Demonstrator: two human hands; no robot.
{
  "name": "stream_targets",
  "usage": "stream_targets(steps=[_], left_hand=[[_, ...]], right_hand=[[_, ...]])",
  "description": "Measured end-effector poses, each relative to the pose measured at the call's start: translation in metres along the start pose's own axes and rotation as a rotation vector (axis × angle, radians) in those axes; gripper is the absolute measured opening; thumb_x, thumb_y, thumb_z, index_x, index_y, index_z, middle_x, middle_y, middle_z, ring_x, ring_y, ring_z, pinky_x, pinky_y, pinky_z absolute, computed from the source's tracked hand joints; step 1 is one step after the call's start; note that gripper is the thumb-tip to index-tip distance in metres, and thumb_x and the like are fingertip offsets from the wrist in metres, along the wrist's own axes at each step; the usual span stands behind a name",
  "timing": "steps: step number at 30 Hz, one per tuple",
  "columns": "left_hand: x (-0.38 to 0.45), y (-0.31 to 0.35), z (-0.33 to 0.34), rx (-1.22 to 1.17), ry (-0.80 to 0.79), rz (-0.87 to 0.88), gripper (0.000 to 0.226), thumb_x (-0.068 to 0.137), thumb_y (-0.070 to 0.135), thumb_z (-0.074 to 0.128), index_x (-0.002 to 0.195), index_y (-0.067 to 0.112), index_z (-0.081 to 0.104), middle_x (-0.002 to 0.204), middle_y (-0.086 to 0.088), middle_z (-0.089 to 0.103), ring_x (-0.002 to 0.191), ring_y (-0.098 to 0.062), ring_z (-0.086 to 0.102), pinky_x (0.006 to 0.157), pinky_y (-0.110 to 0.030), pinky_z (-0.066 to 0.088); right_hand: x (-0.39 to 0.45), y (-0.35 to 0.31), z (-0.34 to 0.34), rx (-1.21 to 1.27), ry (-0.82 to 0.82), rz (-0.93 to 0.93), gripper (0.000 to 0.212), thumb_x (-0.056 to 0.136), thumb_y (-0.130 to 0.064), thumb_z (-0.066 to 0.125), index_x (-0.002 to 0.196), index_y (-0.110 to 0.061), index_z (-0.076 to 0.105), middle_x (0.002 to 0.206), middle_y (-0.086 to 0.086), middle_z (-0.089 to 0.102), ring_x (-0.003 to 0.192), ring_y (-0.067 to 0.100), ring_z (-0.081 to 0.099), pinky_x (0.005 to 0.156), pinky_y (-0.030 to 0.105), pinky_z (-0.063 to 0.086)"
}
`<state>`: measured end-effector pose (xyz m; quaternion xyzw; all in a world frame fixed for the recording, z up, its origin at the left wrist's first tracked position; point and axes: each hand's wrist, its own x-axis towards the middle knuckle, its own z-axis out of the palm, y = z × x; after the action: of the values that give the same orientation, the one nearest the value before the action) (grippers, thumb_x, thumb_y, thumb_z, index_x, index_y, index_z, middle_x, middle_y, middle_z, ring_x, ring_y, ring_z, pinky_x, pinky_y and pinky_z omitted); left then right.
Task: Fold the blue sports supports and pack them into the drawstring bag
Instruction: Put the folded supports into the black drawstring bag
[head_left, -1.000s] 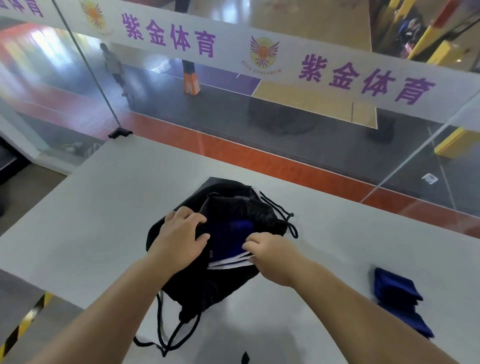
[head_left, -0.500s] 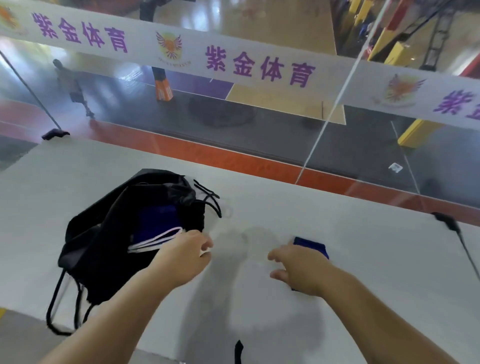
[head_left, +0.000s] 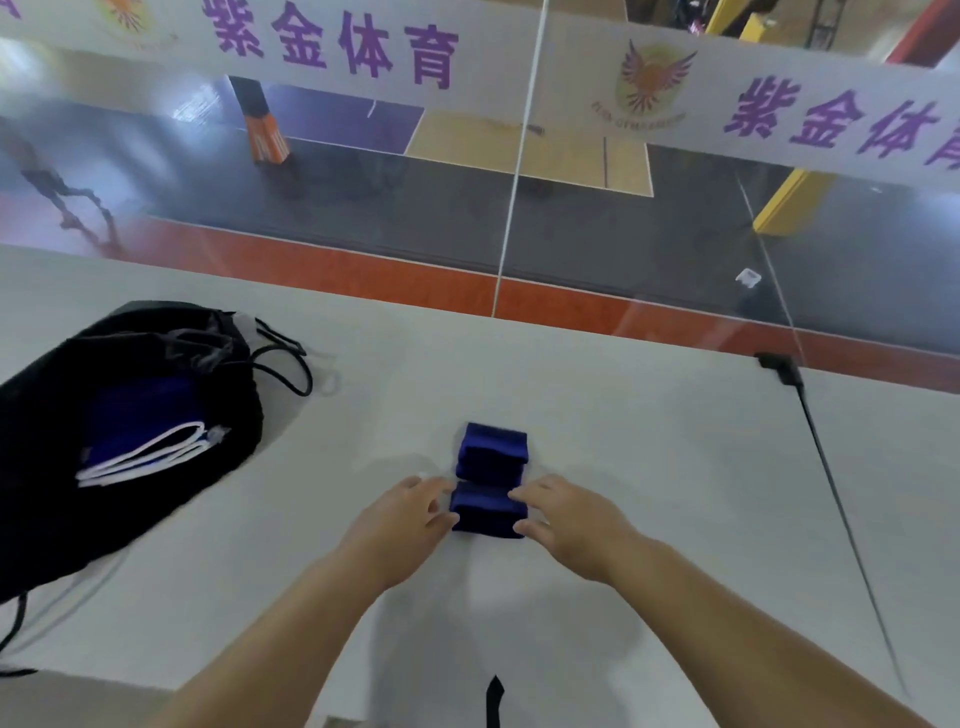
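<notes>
Blue folded fabric supports (head_left: 491, 480) lie mid-counter (head_left: 649, 467), both hands' fingers touching the nearer one's sides: left hand (head_left: 402, 525), right hand (head_left: 569, 525). Black drawstring bag (head_left: 119, 441) gapes well left; black cable (head_left: 831, 493) runs down the right

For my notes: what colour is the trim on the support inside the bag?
White trim on the blue support, in the head view.

The two folded dark-blue sports supports (head_left: 491, 480) look like soft, matt knitted cloth. The black drawstring bag (head_left: 119, 415) is thin, faintly shiny fabric with black cord (head_left: 291, 371), lying on a smooth matt pale-grey tabletop (head_left: 623, 441). Behind stands a glossy, reflective clear glass panel (head_left: 363, 208).
</notes>
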<state>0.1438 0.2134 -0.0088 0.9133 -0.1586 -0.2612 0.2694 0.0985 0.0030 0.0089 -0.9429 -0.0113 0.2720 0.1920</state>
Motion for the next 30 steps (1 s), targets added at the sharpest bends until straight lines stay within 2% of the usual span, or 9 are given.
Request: stream_targets(steps=[3, 7, 9, 12, 15, 18, 21, 26, 30], left_hand=[[0.005, 0.003, 0.013, -0.024, -0.008, -0.004, 0.028, 0.093, 0.036, 0.048, 0.121, 0.033, 0.057, 0.103, 0.005, 0.058, 0.089, -0.013, 0.057, 0.080, -0.025, 0.044], [0.010, 0.010, 0.024, -0.009, 0.019, 0.030, 0.020, 0.091, 0.026, 0.055, 0.107, 0.022, 0.066, 0.098, 0.002, 0.063, 0.086, -0.014, 0.057, 0.074, -0.020, 0.040], [0.012, 0.015, 0.029, 0.000, 0.027, 0.061, 0.018, 0.089, 0.023, 0.058, 0.103, 0.019, 0.068, 0.097, 0.002, 0.064, 0.083, -0.013, 0.056, 0.072, -0.019, 0.039], [0.016, 0.021, 0.035, 0.008, 0.026, 0.095, 0.018, 0.087, 0.021, 0.061, 0.103, 0.017, 0.068, 0.099, 0.001, 0.065, 0.081, -0.010, 0.052, 0.073, -0.018, 0.036], [0.017, 0.025, 0.035, -0.005, -0.011, 0.117, 0.016, 0.087, 0.022, 0.061, 0.101, 0.019, 0.067, 0.093, 0.004, 0.062, 0.080, -0.011, 0.054, 0.072, -0.018, 0.039], [0.019, 0.027, 0.030, -0.025, -0.044, 0.075, 0.009, 0.089, 0.032, 0.057, 0.093, 0.025, 0.061, 0.091, 0.009, 0.063, 0.080, -0.010, 0.059, 0.072, -0.024, 0.048], [0.025, 0.031, 0.020, -0.028, 0.029, 0.018, 0.015, 0.090, 0.042, 0.051, 0.089, 0.028, 0.054, 0.089, 0.013, 0.061, 0.077, -0.005, 0.057, 0.067, -0.023, 0.046], [0.045, 0.043, 0.008, -0.098, 0.235, -0.051, 0.027, 0.090, 0.041, 0.052, 0.109, 0.022, 0.051, 0.106, 0.004, 0.050, 0.086, -0.017, 0.055, 0.077, -0.031, 0.045], [0.065, 0.049, 0.007, -0.069, 0.173, -0.235, 0.052, 0.092, 0.051, 0.042, 0.129, 0.016, 0.037, 0.128, -0.005, 0.038, 0.100, -0.029, 0.055, 0.084, -0.039, 0.047]], right_hand=[[0.007, 0.002, 0.009, 0.042, -0.005, -0.012, 0.036, 0.099, -0.038, 0.042, 0.132, -0.027, 0.051, 0.133, -0.003, 0.048, 0.122, 0.020, 0.046, 0.096, 0.034, 0.042], [0.011, 0.010, 0.014, 0.147, 0.048, 0.031, 0.024, 0.095, -0.034, 0.051, 0.112, -0.023, 0.065, 0.115, -0.004, 0.052, 0.106, 0.018, 0.053, 0.087, 0.028, 0.042], [0.010, 0.015, 0.016, 0.194, 0.084, 0.065, 0.015, 0.090, -0.032, 0.059, 0.100, -0.022, 0.066, 0.107, -0.008, 0.047, 0.097, 0.017, 0.053, 0.085, 0.027, 0.043], [0.010, 0.023, 0.016, 0.219, 0.080, 0.078, 0.010, 0.084, -0.026, 0.067, 0.090, -0.023, 0.059, 0.109, -0.007, 0.047, 0.094, 0.017, 0.053, 0.085, 0.029, 0.045], [0.007, 0.027, 0.013, 0.248, 0.064, 0.120, 0.025, 0.080, -0.026, 0.070, 0.091, -0.025, 0.048, 0.103, -0.002, 0.053, 0.086, 0.019, 0.054, 0.078, 0.032, 0.049], [0.004, 0.026, 0.013, 0.261, 0.050, 0.153, 0.042, 0.076, -0.024, 0.073, 0.108, -0.020, 0.045, 0.107, 0.000, 0.051, 0.090, 0.020, 0.055, 0.078, 0.034, 0.050], [0.002, 0.027, 0.016, 0.169, 0.062, 0.139, 0.036, 0.081, -0.021, 0.068, 0.110, -0.012, 0.048, 0.115, 0.006, 0.048, 0.095, 0.024, 0.053, 0.082, 0.033, 0.048], [-0.008, 0.046, 0.003, 0.138, 0.198, 0.169, 0.019, 0.088, -0.017, 0.060, 0.104, -0.012, 0.052, 0.111, 0.006, 0.047, 0.095, 0.023, 0.049, 0.082, 0.030, 0.045], [-0.018, 0.061, -0.020, 0.138, 0.317, 0.200, 0.018, 0.090, -0.018, 0.059, 0.106, -0.015, 0.053, 0.101, -0.002, 0.043, 0.094, 0.017, 0.042, 0.079, 0.024, 0.036]])
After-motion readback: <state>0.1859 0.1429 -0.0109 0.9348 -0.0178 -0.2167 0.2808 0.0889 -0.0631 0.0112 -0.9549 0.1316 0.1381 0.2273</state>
